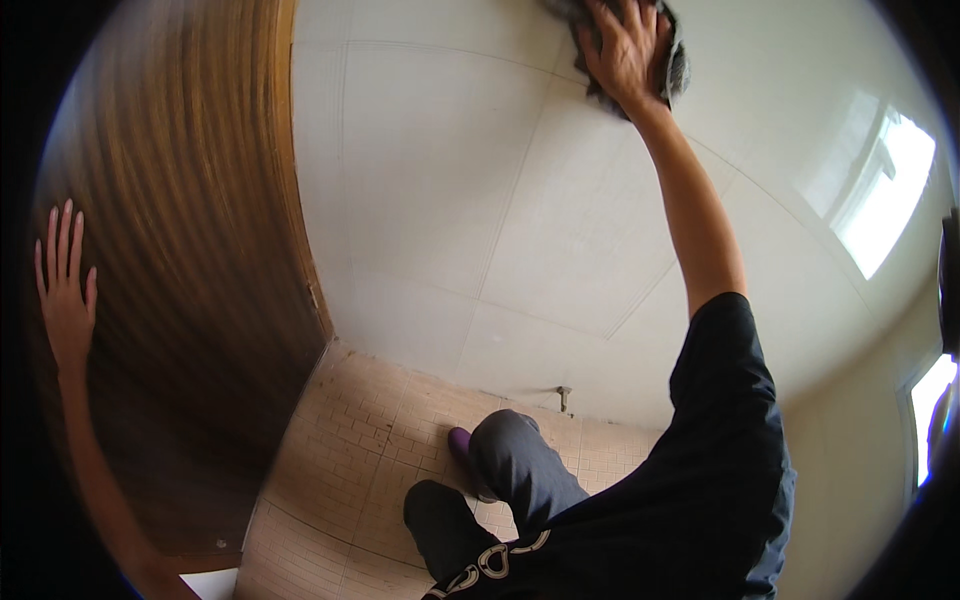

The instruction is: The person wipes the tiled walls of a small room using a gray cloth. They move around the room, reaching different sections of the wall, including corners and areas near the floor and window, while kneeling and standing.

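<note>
My right hand (626,52) is raised at the top of the view, pressing a dark grey cloth (679,67) against the white tiled wall (420,172). Part of the cloth bunches out beyond the fingers and under the palm. At the far left, my left hand (66,300) lies flat with fingers spread on the dark wood-grain door (187,262). It holds nothing.
A small metal valve or pipe fitting (564,397) juts from the wall's base. Brown tiles with a brick pattern cover the floor (352,450). A wooden frame (300,225) edges the door. Window light (885,195) reflects off the glossy wall; a bright window (934,412) stands at right.
</note>
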Tool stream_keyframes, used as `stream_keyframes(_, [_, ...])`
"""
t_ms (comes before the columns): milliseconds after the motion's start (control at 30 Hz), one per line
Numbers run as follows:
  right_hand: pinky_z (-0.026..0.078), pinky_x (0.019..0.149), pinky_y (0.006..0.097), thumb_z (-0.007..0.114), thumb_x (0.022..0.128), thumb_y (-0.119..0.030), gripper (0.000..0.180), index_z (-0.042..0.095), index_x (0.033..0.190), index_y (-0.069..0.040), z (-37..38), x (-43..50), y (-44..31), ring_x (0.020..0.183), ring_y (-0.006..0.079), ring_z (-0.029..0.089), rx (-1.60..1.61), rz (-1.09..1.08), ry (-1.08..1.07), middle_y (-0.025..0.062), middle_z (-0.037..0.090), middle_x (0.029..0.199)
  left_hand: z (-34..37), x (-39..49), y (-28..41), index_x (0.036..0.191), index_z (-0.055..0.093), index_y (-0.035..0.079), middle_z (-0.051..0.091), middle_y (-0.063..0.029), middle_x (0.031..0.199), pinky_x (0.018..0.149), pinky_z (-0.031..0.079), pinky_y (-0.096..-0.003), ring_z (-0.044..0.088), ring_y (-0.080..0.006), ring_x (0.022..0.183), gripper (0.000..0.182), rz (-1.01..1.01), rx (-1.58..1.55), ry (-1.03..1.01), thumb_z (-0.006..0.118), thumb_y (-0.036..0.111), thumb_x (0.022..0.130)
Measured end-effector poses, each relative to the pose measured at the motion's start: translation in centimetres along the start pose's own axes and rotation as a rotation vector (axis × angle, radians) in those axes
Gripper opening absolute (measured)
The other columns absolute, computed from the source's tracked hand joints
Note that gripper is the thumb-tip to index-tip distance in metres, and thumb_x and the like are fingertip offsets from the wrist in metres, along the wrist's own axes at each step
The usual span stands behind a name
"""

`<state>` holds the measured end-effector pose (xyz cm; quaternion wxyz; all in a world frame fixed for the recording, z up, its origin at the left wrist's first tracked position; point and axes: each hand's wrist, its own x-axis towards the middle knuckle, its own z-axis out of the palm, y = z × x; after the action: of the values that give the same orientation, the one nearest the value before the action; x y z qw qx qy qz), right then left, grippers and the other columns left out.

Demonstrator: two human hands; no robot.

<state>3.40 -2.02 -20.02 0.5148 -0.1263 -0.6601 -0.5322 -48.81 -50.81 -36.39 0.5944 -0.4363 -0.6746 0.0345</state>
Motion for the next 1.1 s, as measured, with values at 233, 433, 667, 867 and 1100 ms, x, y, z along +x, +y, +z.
stream_keyframes(233, [0.043,0.09,0.0524,0.074,0.063,-0.015,0.044,0.071,0.106,-0.007,6.1,-12.3,-11.9,0.111,0.0398,0.054,0.507,-0.211,-0.125,0.0165,0.057,0.125,-0.2,-0.3,-0.3,0.153,0.028,0.017,0.026,0.0001,0.16,0.121,0.021,-0.0427,0.021,-0.0194,0.148,0.063,0.01,0.017,-0.032,0.054,0.013,0.096])
stream_keyframes(433, [0.044,0.092,0.0424,0.06,0.088,-0.016,0.023,0.064,0.11,-0.009,2.8,-34.2,-26.1,0.101,0.0288,0.054,0.783,-0.219,-0.751,0.0095,0.056,0.112,-1.1,0.3,0.1,0.152,0.032,0.016,0.028,-0.0001,0.159,0.121,0.021,-0.0423,0.023,-0.0192,0.147,0.068,0.024,0.034,-0.027,0.06,0.01,0.09])
stream_keyframes(667, [0.045,0.091,0.0415,0.058,0.092,-0.015,0.018,0.063,0.109,-0.009,0.6,-27.9,-24.5,0.1,0.0242,0.056,1.245,-0.29,-1.115,0.0073,0.059,0.111,-2.1,0.5,1.1,0.151,0.035,0.017,0.029,0.0031,0.158,0.122,0.02,-0.0415,0.023,-0.0167,0.147,0.07,-0.052,0.05,-0.035,0.065,0.014,0.087])
stream_keyframes(867, [0.033,0.102,0.0508,0.051,0.089,-0.019,0.039,0.06,0.125,-0.008,7.8,-2.9,-14.1,0.117,0.0319,0.05,0.558,-0.356,-0.422,0.0155,0.055,0.131,-2.0,0.4,1.2,0.151,0.032,0.021,0.027,0.0058,0.159,0.123,0.019,-0.0403,0.022,-0.0152,0.147,0.067,-0.072,0.08,-0.062,0.062,0.021,0.091])
stream_keyframes(1100, [0.032,0.101,0.051,0.058,0.087,-0.029,0.04,0.064,0.121,-0.009,9.1,2.3,-15.1,0.126,0.0317,0.043,0.135,0.008,-0.165,0.0116,0.052,0.134,-1.0,0.3,0.9,0.152,0.03,0.022,0.026,0.0057,0.159,0.123,0.02,-0.0396,0.023,-0.0154,0.147,0.065,-0.013,0.102,0.036,0.059,0.022,0.094])
